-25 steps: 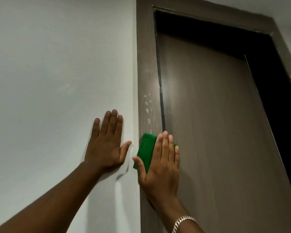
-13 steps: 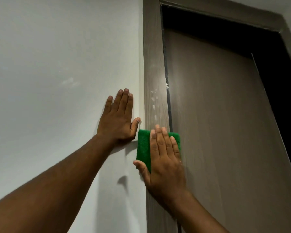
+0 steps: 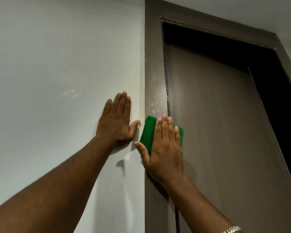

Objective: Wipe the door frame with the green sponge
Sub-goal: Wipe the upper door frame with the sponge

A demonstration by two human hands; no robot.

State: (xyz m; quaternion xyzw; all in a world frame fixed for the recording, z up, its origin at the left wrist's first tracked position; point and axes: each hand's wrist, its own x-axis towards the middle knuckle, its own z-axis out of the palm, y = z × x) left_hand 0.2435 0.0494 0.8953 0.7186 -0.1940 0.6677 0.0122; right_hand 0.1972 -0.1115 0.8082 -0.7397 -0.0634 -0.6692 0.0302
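Observation:
The brown wood-grain door frame (image 3: 154, 68) runs up the middle of the head view and across the top. My right hand (image 3: 165, 147) presses the green sponge (image 3: 147, 133) flat against the frame's left upright, fingers spread over it. White smudges (image 3: 154, 107) mark the frame just above the sponge. My left hand (image 3: 118, 121) lies flat and open on the white wall, its thumb close to the sponge's left edge.
The white wall (image 3: 57, 81) fills the left half. The brown door (image 3: 217, 132) stands partly open to the right of the frame, with a dark gap (image 3: 279, 98) beyond it. A metal bracelet (image 3: 232, 230) is on my right wrist.
My right hand has slid the sponge a little upward along the frame toward the white smudges. My left hand moved up the wall and closer to the frame.

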